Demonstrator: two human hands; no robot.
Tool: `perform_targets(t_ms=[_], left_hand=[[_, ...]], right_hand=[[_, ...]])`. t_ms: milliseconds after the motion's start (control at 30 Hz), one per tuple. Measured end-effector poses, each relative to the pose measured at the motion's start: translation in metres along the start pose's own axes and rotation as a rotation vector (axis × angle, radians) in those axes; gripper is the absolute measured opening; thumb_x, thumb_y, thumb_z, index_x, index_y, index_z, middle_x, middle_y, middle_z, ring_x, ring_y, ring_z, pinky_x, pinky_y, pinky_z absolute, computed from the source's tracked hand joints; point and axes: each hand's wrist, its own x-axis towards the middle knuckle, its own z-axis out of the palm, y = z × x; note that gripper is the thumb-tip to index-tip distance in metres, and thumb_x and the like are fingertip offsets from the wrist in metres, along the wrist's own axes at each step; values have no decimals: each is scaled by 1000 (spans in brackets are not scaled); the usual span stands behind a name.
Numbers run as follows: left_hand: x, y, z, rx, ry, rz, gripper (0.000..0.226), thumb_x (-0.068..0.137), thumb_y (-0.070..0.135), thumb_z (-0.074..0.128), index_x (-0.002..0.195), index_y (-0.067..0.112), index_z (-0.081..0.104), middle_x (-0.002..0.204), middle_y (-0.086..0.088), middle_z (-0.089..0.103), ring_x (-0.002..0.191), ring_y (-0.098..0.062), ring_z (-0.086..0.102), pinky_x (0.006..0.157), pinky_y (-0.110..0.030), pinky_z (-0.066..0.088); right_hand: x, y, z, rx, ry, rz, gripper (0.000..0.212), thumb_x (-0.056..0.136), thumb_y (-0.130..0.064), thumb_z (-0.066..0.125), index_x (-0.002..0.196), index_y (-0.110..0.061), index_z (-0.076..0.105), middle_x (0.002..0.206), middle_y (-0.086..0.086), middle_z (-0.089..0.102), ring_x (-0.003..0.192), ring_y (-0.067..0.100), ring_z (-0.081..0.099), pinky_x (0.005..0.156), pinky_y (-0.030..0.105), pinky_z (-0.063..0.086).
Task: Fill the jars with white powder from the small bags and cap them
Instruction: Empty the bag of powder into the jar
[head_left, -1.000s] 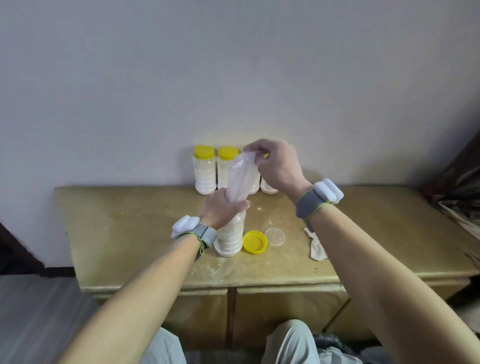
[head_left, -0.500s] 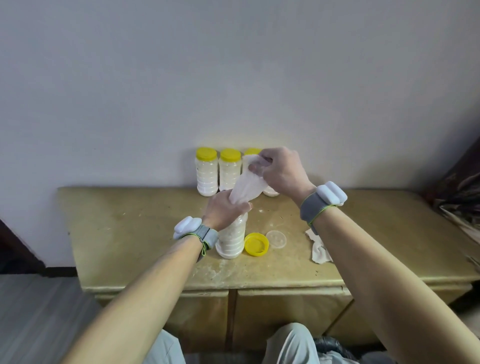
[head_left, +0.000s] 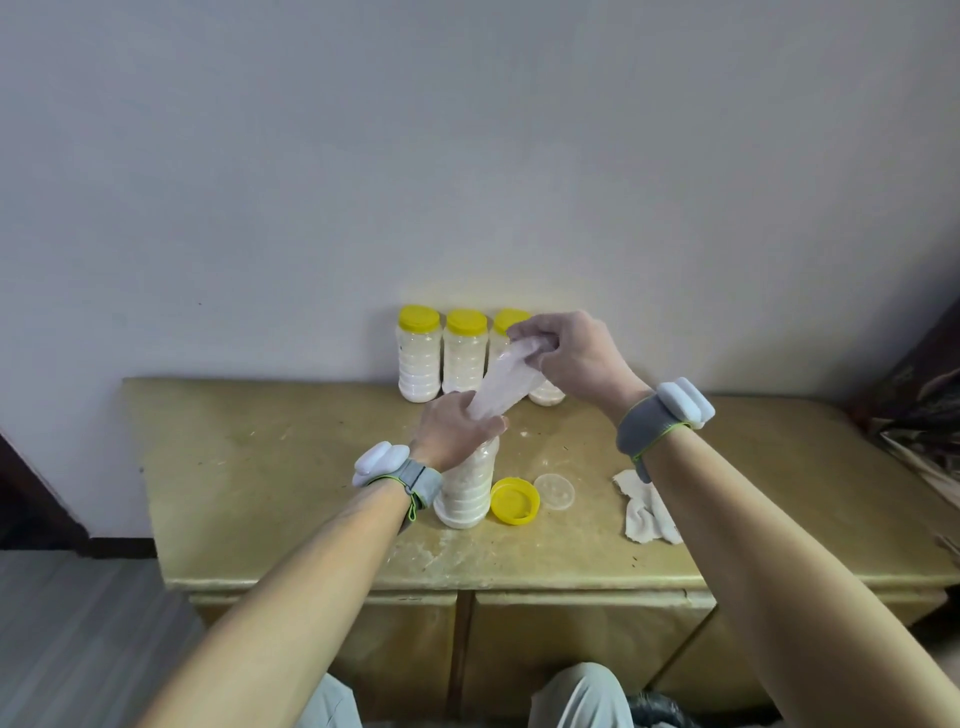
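Small clear plastic bag slanted above clear powder-filled jar, lower end gripped by left hand; upper end pinched by right hand

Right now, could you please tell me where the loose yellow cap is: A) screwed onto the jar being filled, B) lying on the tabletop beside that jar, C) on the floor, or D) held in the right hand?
B: the yellow cap lies on the tabletop beside the open jar, while the left hand and right hand both grip the bag.
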Motion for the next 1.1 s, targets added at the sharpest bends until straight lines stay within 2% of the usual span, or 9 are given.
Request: perform_targets(t_ms=[100,167,333,467,633,800,933,1000,1100], left_hand=[[-1,1,1,-34,14,-17,21,84,36,73,90,17,68,91,-2,68,85,-21,60,70,-30,42],[-1,1,1,-50,15,-20,22,84,36,73,93,17,69,94,-2,69,87,-21,61,71,-30,43],[-2,1,0,-53,10,-28,23,85,37,73,76,19,62,82,-2,66,79,-20,58,60,-25,41],[-2,1,-1,-27,6,-38,24,84,39,72,78,18,61,82,-1,65,78,-20,57,62,-25,41],[-4,2,-1,-14,4,-7,24,86,38,70,84,15,63,81,-1,63,78,-21,56,61,-26,40],[-3,2,0,-25,15,-22,23,85,37,72,77,20,60,86,-4,66,83,-23,58,65,-32,40],[-3,1,-1,-25,8,-9,23,86,37,70,85,15,65,87,-4,67,82,-22,59,63,-28,42],[-2,0,0,-31,-5,-2,20,85,36,70,88,17,66,89,-3,68,84,-21,60,63,-30,42],[-1,0,0,-67,11,-36,23,83,38,73,93,18,67,94,-1,68,88,-21,61,70,-30,43]], right_hand=[[2,4,-1,49,127,7,8,85,-16,70,79,-13,74,68,-2,62,66,14,56,56,18,45],[3,5,-1,4,208,17,19,84,-24,74,70,-12,68,58,-2,55,58,17,51,53,26,41],[1,-2,-7,278,-49,-24,32,87,2,58,104,-19,74,100,-13,71,88,10,68,72,13,48],[5,-2,-7,140,19,-25,6,86,-33,74,84,-27,74,87,-12,73,88,9,69,82,24,53],[5,-2,-1,102,143,-27,33,85,0,55,85,-32,62,94,-7,71,87,17,66,74,27,52],[6,-4,1,4,62,11,23,90,-41,68,77,-22,71,78,0,68,76,15,63,67,25,47],[11,-3,3,-3,193,28,7,92,-18,60,90,-16,66,85,-2,65,85,20,61,74,28,48],[11,-2,1,85,83,-9,28,88,-2,53,111,-16,61,107,-3,61,97,17,59,77,19,45],[9,-4,-2,-69,-184,3,24,92,-24,64,115,-28,63,109,-8,58,99,15,56,83,26,45]])
